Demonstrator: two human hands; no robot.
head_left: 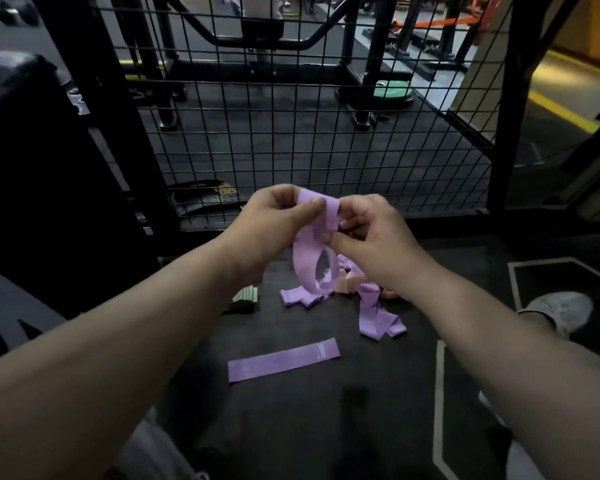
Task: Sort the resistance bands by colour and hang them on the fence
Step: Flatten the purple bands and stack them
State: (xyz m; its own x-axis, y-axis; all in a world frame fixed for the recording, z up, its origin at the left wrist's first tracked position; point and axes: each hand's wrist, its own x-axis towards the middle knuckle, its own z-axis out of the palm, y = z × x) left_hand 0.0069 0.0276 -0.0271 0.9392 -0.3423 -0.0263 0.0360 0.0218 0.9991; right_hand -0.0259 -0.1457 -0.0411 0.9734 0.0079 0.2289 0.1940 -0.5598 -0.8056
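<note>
Both hands hold one purple resistance band (310, 261) up in front of the black wire fence (291, 133). My left hand (274, 220) pinches its top edge, and my right hand (371, 237) grips it from the right side. The band's loop hangs down below my fingers. On the dark floor under it lies a heap of purple bands (371, 306) mixed with pink bands (349, 284). One purple band (284, 363) lies flat and alone nearer to me. Green and white bands (246, 299) lie partly hidden behind my left wrist.
A black padded bench or box (49, 168) stands at the left. Gym machine frames (264, 46) and a green weight plate (392, 91) are beyond the fence. My grey shoe (558, 313) rests at the right. A thick black fence post (513, 116) rises right of the mesh.
</note>
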